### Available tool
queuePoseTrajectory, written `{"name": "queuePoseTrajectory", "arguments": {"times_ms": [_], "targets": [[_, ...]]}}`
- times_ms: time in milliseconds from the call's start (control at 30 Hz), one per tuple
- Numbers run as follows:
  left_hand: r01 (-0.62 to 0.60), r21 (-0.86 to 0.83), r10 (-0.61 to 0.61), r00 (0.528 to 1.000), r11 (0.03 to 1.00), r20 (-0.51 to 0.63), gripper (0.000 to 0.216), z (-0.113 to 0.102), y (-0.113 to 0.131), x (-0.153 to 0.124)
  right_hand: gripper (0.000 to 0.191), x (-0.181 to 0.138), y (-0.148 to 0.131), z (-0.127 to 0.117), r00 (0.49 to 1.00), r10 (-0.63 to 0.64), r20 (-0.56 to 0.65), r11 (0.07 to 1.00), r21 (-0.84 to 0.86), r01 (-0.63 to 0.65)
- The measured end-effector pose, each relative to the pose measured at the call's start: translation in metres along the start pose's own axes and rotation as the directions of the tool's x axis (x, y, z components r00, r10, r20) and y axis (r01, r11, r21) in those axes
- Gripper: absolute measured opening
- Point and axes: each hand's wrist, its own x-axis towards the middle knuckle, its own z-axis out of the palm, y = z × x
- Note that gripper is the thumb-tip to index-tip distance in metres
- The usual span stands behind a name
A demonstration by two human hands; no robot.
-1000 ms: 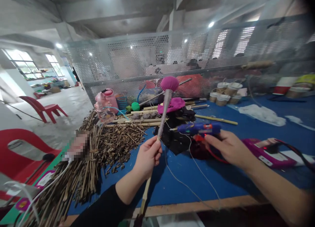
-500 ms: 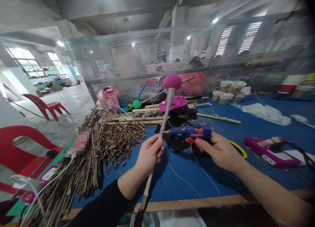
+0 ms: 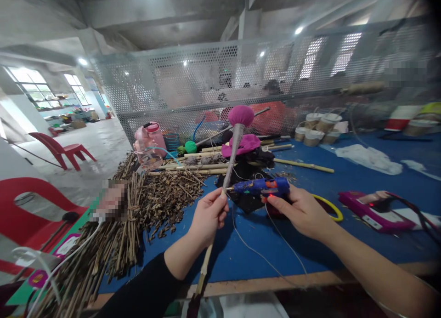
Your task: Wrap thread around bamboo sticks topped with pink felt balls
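My left hand is closed round a bamboo stick that leans up and away from me. Grey thread wrapping covers its upper part, and a round purple cloth head tops it. In my right hand is a blue glue gun, with a red light glowing near my thumb. The gun's nozzle meets the stick, or nearly so, at the lower end of the wrapping, just above my left fingers. A thin thread trails from there over the blue tabletop.
Bundled dry twigs and a heap of dried plant bits lie left. Behind are bamboo sticks, purple cloth, a green ball and a pink jug. Paper cups and a magenta device stand right.
The glue gun and my right hand have shifted slightly left, bringing the nozzle closer to the stick. My left hand keeps its hold in nearly the same place.
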Motion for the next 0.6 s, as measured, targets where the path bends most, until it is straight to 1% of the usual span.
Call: {"name": "queuePoseTrajectory", "arguments": {"times_ms": [133,333,500,600], "targets": [[0.006,0.002,-0.006,1.000,1.000,-0.005,0.032,0.0007,0.0013,-0.0005,0.027,-0.0004,0.0034,-0.0008,0.999,-0.027,-0.019,0.998,-0.065,0.026],[-0.010,-0.005,0.010,1.000,1.000,0.004,0.028,0.0003,0.0012,-0.0005,0.028,-0.0028,0.0011,-0.0017,0.996,-0.064,-0.061,0.993,-0.108,0.057],[-0.023,-0.006,0.023,0.999,1.000,0.030,0.027,0.0005,0.0004,-0.0016,0.027,-0.0046,-0.0003,-0.0004,0.998,-0.052,-0.040,0.995,-0.092,0.048],[-0.020,-0.008,0.020,1.000,1.000,0.024,0.028,0.0004,0.0003,-0.0018,0.027,-0.0046,-0.0009,0.0017,0.995,-0.045,-0.088,0.994,-0.107,0.036]]}}
